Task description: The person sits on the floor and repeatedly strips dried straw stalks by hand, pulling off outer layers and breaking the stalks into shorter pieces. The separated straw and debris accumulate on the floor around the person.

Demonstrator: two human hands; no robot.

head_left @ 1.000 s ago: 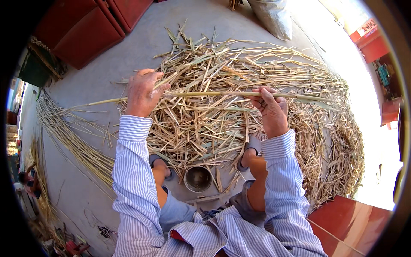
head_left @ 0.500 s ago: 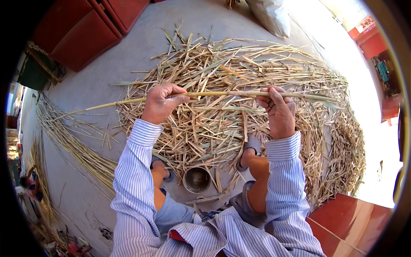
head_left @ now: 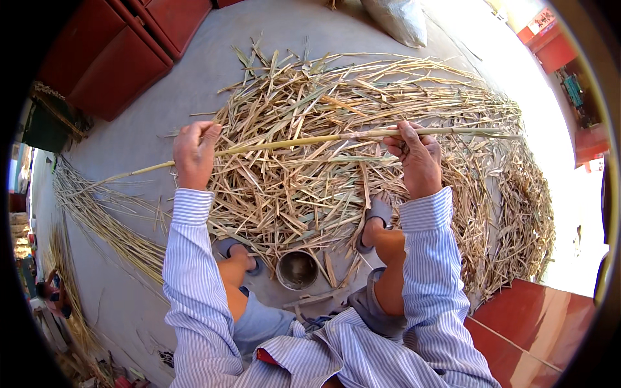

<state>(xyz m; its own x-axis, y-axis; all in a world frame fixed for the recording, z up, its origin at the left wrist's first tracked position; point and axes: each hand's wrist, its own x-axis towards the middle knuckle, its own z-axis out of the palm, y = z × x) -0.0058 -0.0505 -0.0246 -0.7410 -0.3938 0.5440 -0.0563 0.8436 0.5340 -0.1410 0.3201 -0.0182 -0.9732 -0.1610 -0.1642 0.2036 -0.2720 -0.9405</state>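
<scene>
While the left hand [head_left: 196,152] crossed it toward one side and the right hand [head_left: 417,155] pinched it toward the other, a long stalk [head_left: 291,142], yellowish with a paler right end, hung above a heap of dry leaves [head_left: 297,187]. The right hand's thumb and forefinger were closed on the stalk, the other fingers curled beneath. The left hand was loosely bent, its thumb and forefinger lifted above the stalk; whether its hidden fingers gripped the stalk, I could not tell.

Half a second earlier the left hand had been closed nearer the stalk's middle; now it was farther left along it, and the hands were wider apart. The stalk also sloped more steeply, its right end higher.

The heap covered much of the grey floor [head_left: 194,77], spreading right into crumpled brown litter. A round metal bowl [head_left: 285,260] sat at its near edge between the wearer's feet in grey sandals [head_left: 378,213]. Thin stalks lay in a bundle [head_left: 116,223] at left. Beyond were dark red padded furniture [head_left: 97,58] and a whitish sack [head_left: 398,22]; red panels [head_left: 511,317] lay lower right. Another person [head_left: 55,294] appeared, small, at the left rim.
</scene>
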